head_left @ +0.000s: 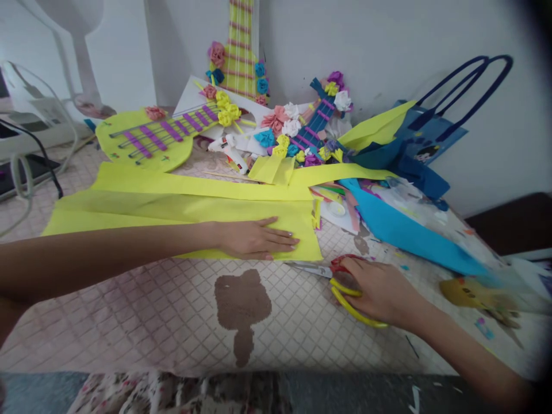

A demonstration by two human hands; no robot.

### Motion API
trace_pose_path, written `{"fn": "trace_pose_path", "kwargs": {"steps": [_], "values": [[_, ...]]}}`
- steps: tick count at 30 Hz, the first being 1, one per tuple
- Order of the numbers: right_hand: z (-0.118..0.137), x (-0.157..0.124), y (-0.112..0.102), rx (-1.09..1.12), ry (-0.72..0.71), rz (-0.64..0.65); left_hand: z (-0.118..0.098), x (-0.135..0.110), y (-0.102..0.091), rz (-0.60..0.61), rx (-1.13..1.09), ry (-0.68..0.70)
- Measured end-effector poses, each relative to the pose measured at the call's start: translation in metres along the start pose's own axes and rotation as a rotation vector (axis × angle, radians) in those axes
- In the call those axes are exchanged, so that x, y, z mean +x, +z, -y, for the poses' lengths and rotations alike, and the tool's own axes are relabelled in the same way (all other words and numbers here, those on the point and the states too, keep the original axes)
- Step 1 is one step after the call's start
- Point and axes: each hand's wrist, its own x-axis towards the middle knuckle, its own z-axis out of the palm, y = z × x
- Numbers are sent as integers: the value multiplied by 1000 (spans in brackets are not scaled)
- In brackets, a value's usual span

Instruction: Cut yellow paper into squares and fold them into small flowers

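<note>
Yellow sheet [172,208] spread along the bench [172,328], scissors [325,271] at its near right corner.
The left hand [254,238] lies flat on the sheet, fingers extended; the right hand [382,287] grips the scissors by their red and yellow handles, blades pointing left just beside the near edge. Beyond the sheet lie a yellow guitar shape [146,138] and a white glue gun [230,152]; a blue strip [409,230] stretches to the right.
</note>
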Motion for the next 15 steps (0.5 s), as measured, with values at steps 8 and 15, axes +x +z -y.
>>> {"fn": "trace_pose_path", "kwargs": {"steps": [8,15], "values": [[-4,3,-3,-1,-10,10,7,-7,-10,-55,-2,21],[-1,13,-5,24,-45,36,12,-6,-1,-54,-67,20]]}}
